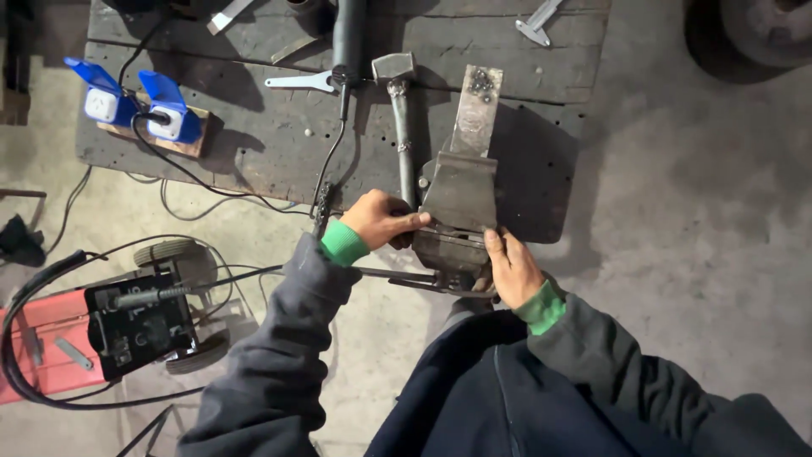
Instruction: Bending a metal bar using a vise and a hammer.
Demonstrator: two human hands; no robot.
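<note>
dark workbench point(254, 144): hammer point(399, 110) beside vise point(457, 211), both hands point(381, 218) on it.

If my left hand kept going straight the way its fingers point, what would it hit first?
The left hand points rightward and already touches the bent metal plate clamped in the vise, so the plate comes first, though depth is hard to judge.

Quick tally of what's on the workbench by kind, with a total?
Vise, both hands on it: 1
Metal plates: 2
Hammer: 1
Wrench: 1
Blue sockets: 2
Total: 7
</note>
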